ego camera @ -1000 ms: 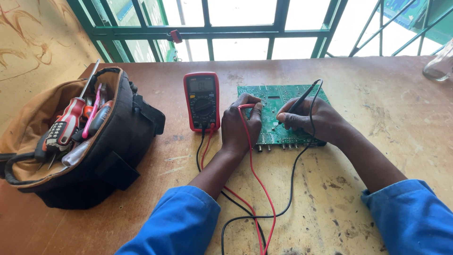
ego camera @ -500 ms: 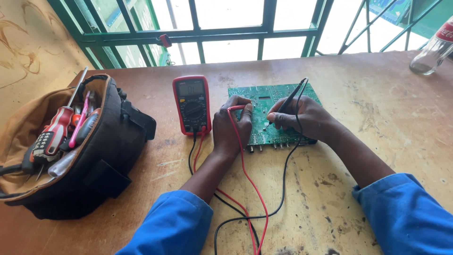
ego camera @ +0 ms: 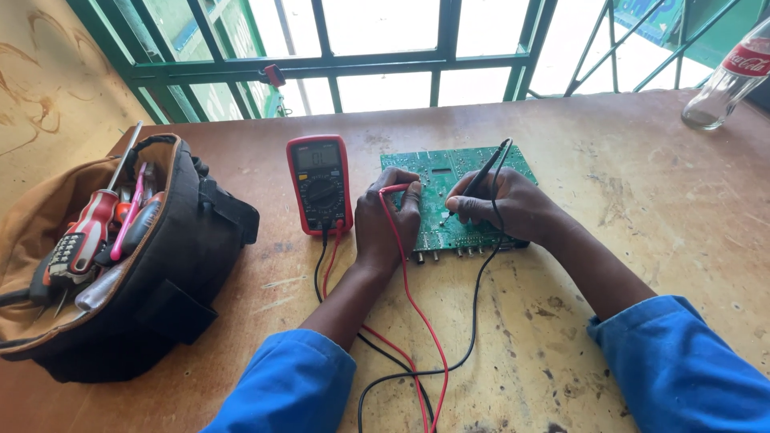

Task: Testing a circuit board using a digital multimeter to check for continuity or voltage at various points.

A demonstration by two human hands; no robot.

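Sweeping in from the left edge, there's an open tool bag (ego camera: 120, 273) slumped on the wooden table (ego camera: 642, 240), screwdriver handles (ego camera: 92, 228) poking out of its mouth. Moving toward centre, a red multimeter (ego camera: 319, 183) lies flat, its long axis running up and down the frame, its red lead (ego camera: 413, 305) and black lead (ego camera: 473, 313) trailing down toward the bottom edge.

Now the action, just right of the meter: the green circuit board (ego camera: 449, 200) sits in the middle of the frame, directly beyond both hands, its long side running left to right. The left hand (ego camera: 385, 220) is curled shut around the red probe (ego camera: 395, 189) at the board's left edge, its tip hidden behind the fingers, so whether it touches the board I can't quite say. The right hand (ego camera: 501, 204) pinches the black probe (ego camera: 480, 178) like a pen, slanting from upper right down to lower left, its tip on the board's middle. Both hands rest over the board; the right reaches further onto it, the left stays nearer the meter.

Far upper right, a clear glass bottle (ego camera: 726, 80) stands well apart from everything. Blue sleeves (ego camera: 682, 369) fill the bottom corners.
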